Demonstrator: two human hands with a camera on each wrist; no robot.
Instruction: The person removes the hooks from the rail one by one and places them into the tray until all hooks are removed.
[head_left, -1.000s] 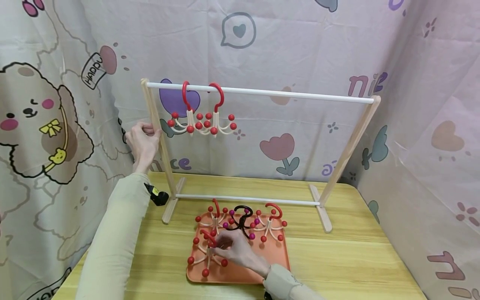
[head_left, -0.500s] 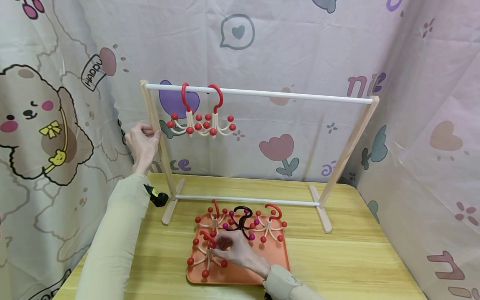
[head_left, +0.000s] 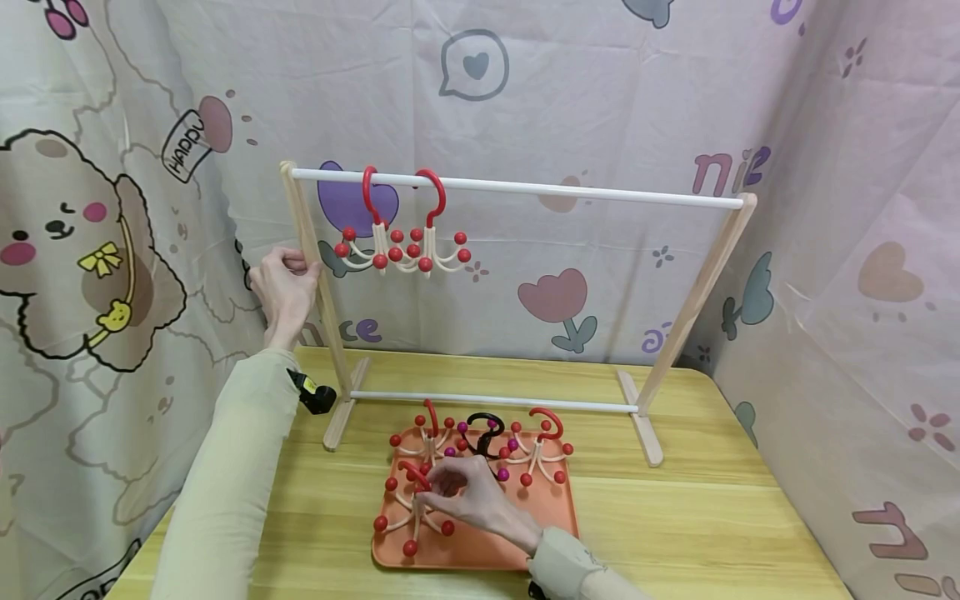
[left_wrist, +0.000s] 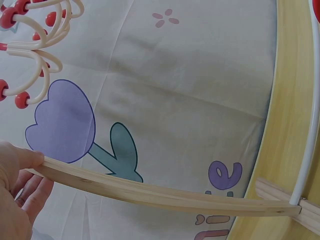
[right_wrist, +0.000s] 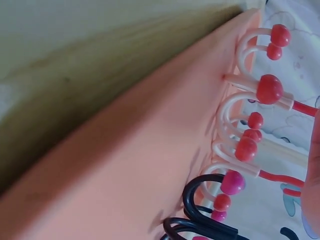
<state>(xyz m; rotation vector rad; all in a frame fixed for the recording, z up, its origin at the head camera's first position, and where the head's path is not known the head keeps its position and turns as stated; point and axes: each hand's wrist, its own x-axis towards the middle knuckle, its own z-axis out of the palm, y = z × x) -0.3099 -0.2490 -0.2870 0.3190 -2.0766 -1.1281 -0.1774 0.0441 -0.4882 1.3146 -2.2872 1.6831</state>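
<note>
My left hand (head_left: 285, 283) grips the left wooden post (head_left: 330, 317) of a hanging rack; in the left wrist view, the thumb and fingers (left_wrist: 36, 192) close on the post from both sides. My right hand (head_left: 476, 500) pinches the neck of a claw hanger (head_left: 417, 518) with a red hook, cream arms and red ball tips. This hanger stands at the front left of an orange tray (head_left: 517, 542). Behind it on the tray are two more red-hooked hangers (head_left: 537, 457) and a black one (head_left: 485, 425) with purple balls, partly hidden by my right hand.
Two red-hooked hangers (head_left: 430, 242) hang near the left end of the white top rod (head_left: 562, 191). A lower rod (head_left: 495, 402) runs just behind the tray. The rack's right post (head_left: 693, 308) rises from the wooden table (head_left: 697, 533); printed curtains surround it.
My right hand has risen very slightly, covering more of the black hanger, while the pinched hanger stays on the tray. My left hand keeps its grip on the post.
</note>
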